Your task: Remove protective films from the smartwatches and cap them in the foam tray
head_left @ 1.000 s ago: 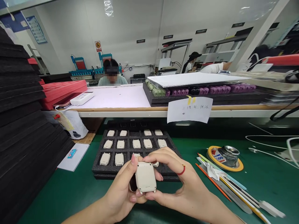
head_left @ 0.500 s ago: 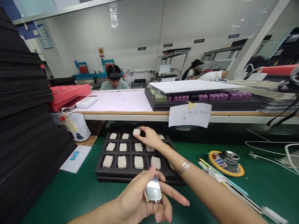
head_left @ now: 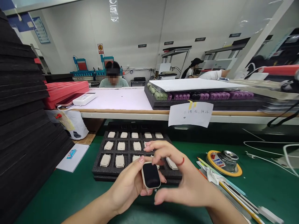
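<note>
A smartwatch body (head_left: 151, 175) with a dark screen and pale cream frame is held in my left hand (head_left: 129, 182), above the tray's front edge. Its screen faces up, and no strap shows on it. My right hand (head_left: 182, 174) curves around the watch's right side with thumb and fingers wide apart; whether a fingertip touches the top edge I cannot tell. Behind both hands lies a black foam tray (head_left: 97, 171). Its compartments hold several cream watch bodies (head_left: 120, 161), backs up, in three rows. My hands hide some of the front and middle ones.
Tall black foam trays (head_left: 21, 130) are stacked at the left. A white shelf (head_left: 126, 115) with a taped paper note (head_left: 190, 114) runs above the tray. To the right lie a yellow-rimmed dispenser (head_left: 225, 163), pencils and a white cable. Two people sit beyond the shelf.
My right hand has come back from the tray's back row to the watch, leaving a cream body in its compartment there. The watch's screen, bright with reflection before, now looks dark.
</note>
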### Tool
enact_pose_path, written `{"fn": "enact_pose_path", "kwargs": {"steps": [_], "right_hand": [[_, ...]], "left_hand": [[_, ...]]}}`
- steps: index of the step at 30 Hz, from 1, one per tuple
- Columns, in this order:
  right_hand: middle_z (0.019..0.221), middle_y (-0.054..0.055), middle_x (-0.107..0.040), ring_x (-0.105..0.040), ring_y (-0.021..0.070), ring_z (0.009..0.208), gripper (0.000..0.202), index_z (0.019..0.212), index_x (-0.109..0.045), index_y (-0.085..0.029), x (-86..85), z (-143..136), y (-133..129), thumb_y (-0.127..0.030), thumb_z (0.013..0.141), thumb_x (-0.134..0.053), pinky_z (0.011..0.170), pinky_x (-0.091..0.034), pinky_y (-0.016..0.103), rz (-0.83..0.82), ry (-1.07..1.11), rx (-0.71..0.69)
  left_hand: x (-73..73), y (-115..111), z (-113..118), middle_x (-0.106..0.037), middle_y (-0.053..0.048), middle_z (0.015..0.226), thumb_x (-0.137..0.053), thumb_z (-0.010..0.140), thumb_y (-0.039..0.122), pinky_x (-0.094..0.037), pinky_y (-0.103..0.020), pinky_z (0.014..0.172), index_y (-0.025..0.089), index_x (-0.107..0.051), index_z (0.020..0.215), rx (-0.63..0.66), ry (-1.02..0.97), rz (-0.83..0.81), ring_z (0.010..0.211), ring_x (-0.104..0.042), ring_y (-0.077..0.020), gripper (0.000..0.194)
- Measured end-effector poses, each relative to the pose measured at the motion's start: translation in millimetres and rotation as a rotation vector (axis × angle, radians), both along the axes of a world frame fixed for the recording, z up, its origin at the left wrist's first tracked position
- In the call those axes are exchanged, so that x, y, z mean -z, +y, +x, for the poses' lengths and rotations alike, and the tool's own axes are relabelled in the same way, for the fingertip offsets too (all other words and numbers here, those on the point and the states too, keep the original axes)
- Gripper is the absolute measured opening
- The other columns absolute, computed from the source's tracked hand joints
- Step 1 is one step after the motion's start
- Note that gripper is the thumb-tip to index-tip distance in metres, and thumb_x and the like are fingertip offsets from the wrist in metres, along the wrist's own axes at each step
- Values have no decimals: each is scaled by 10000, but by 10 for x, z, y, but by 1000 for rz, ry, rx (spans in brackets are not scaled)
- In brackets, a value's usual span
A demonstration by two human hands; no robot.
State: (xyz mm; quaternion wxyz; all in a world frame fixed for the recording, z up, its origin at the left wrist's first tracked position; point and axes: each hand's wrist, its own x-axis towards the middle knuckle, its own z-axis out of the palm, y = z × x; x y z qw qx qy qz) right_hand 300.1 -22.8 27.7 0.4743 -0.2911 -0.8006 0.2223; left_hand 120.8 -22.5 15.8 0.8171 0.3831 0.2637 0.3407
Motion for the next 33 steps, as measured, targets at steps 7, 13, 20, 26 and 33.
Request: {"fn": "enact_pose_path", "kwargs": {"steps": [7, 13, 20, 26, 33], "right_hand": [[1180, 71, -646, -646, 207, 1088, 112, 908, -633, -230, 29, -67, -156, -127, 873, -659, 915, -553, 313, 44, -62, 69], [805, 15, -686, -685, 161, 768, 88, 803, -707, -246, 60, -64, -107, -217, 885, -698, 623, -591, 247, 76, 507, 267], [983, 20, -751, -739, 205, 919, 250, 1041, -708, -285, 32, 47, -241, -93, 898, -638, 823, -647, 354, 209, 489, 377], [1146, 36, -754, -718, 216, 1038, 424, 1277, -649, -232, -1, 157, -405, -61, 890, -629, 909, -618, 314, 377, -67, 131], [1095, 24, -771, -690, 184, 1065, 315, 1234, -659, -198, -31, 79, -425, -94, 951, -568, 954, -564, 276, 353, -185, 59]], "left_hand": [[-2, -17, 9, -604, -28, 753, -609, 898, 512, -260, -187, 509, 148, -679, 986, -59, -94, -60, 556, -431, -60, 381], [-31, -49, -4, -651, -81, 817, -526, 935, 538, -251, -205, 512, 132, -679, 993, 11, -86, -13, 514, -385, -45, 437], [-80, -114, -56, -674, -102, 878, -483, 953, 537, -255, -218, 522, 149, -679, 1045, 51, -99, 4, 495, -372, -36, 444], [-107, -128, -42, -548, -16, 712, -524, 926, 555, -264, -194, 496, 140, -699, 942, 59, -111, -39, 508, -395, -47, 450], [-111, -116, -23, -544, -22, 818, -602, 879, 558, -288, -165, 477, 150, -702, 968, 33, -129, -74, 560, -413, -45, 430]]}}
